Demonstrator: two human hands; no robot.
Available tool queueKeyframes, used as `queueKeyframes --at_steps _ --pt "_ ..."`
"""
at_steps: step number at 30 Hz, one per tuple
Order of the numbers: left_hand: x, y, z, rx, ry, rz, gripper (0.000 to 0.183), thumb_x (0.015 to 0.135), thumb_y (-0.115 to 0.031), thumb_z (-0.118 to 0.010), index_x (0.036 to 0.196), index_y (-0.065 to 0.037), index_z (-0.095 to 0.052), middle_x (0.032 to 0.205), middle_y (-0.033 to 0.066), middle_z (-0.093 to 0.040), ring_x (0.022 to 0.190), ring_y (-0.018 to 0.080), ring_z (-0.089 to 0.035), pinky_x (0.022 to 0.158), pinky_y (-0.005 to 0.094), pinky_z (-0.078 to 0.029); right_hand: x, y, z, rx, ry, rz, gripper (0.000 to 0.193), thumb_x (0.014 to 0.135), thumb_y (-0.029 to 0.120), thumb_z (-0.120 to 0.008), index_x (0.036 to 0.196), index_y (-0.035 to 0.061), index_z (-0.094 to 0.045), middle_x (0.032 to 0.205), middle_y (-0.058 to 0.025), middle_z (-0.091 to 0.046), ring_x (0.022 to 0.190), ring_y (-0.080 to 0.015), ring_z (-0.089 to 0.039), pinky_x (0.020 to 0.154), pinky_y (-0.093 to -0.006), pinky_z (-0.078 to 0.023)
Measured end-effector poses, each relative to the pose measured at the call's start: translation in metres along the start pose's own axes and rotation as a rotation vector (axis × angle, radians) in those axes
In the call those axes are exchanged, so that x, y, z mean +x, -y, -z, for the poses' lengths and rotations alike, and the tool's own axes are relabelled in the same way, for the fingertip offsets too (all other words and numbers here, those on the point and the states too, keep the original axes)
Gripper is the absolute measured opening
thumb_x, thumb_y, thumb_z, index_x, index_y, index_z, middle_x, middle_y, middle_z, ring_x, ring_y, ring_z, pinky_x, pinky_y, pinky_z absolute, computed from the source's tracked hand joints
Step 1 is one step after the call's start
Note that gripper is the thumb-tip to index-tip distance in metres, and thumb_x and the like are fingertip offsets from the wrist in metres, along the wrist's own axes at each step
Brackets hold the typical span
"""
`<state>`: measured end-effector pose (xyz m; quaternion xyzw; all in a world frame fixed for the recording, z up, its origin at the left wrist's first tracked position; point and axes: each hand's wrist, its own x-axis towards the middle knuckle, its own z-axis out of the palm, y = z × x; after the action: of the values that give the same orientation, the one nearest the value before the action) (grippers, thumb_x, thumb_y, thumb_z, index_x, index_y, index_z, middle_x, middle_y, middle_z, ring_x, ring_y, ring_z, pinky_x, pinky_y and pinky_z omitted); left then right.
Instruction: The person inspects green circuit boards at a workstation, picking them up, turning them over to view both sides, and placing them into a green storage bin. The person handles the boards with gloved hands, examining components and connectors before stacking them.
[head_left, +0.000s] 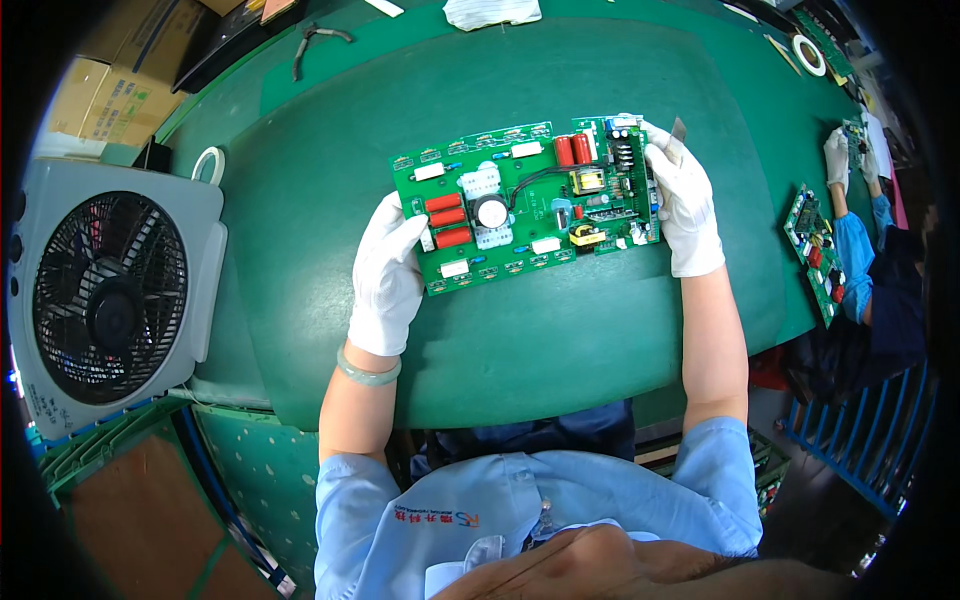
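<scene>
A large green circuit board (530, 210) is held up over the green mat, spanning the space between my two gloved hands. It carries red and white components, a round white-topped part and a black wire. My left hand (385, 265), in a white glove, grips the board's left edge with the thumb on top. At the right edge, my right hand (688, 200), gloved too, is closed around the board's upper right side. A flat greyish piece, perhaps a blade or tweezers (677, 138), sticks out by the right fingers; its lower part is hidden.
A grey box fan (110, 300) stands at the left, below cardboard boxes (110, 90). Pliers (318, 45) and a white cloth (490, 12) lie at the far edge of the mat (500, 360). At the right, a co-worker's gloved hands hold a small board, near another circuit board (815, 250).
</scene>
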<state>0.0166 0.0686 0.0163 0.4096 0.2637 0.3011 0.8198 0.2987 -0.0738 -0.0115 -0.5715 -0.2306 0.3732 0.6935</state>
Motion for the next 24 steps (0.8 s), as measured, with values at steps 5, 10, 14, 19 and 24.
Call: queueKeyframes --at_steps 5,10,14,19,24 --pt "0.001 0.001 0.004 -0.077 0.025 0.017 0.042 0.092 -0.015 -0.051 0.129 0.003 -0.046 0.125 0.014 -0.056 0.114 0.0233 -0.056 0.099 0.038 -0.045 0.002 -0.006 0.001 -0.026 -0.018 -0.019 0.042 0.088 0.024 -0.067 0.124 0.0024 -0.061 0.075 0.0069 -0.056 0.05 0.0012 -0.035 0.042 -0.0175 -0.022" --pt "-0.001 0.003 0.007 -0.152 0.064 -0.001 0.039 0.093 -0.013 -0.052 0.128 0.003 -0.046 0.124 0.0136 -0.056 0.114 0.0237 -0.056 0.098 0.0394 -0.047 0.001 -0.004 -0.001 -0.051 -0.026 -0.007 0.044 0.087 0.025 -0.069 0.124 0.0019 -0.061 0.08 0.0059 -0.059 0.05 0.0015 -0.036 0.042 -0.0171 -0.022" --pt "0.0 0.003 0.005 -0.194 0.021 0.022 0.037 0.095 -0.015 -0.052 0.128 0.002 -0.046 0.123 0.0144 -0.057 0.112 0.024 -0.058 0.096 0.0401 -0.049 0.001 -0.006 0.0 -0.062 -0.025 0.009 0.047 0.087 0.027 -0.068 0.125 0.0007 -0.059 0.085 0.0052 -0.062 0.05 0.0021 -0.035 0.042 -0.0167 -0.022" --pt "0.001 0.005 0.008 -0.217 0.009 0.016 0.033 0.097 -0.016 -0.051 0.124 0.002 -0.047 0.12 0.0149 -0.058 0.109 0.0236 -0.059 0.094 0.0396 -0.051 0.001 -0.008 0.0 -0.074 -0.003 0.027 0.05 0.087 0.027 -0.066 0.127 -0.0011 -0.057 0.088 0.0037 -0.063 0.052 0.0023 -0.037 0.043 -0.0149 -0.024" --pt "0.0 0.006 0.01 -0.213 0.024 0.009 0.032 0.098 -0.015 -0.049 0.123 0.004 -0.048 0.12 0.0153 -0.058 0.109 0.0223 -0.059 0.095 0.038 -0.05 0.002 -0.013 0.003 -0.057 0.038 0.047 0.054 0.087 0.027 -0.065 0.129 -0.0041 -0.053 0.086 0.0037 -0.062 0.052 0.0023 -0.037 0.044 -0.0133 -0.025"
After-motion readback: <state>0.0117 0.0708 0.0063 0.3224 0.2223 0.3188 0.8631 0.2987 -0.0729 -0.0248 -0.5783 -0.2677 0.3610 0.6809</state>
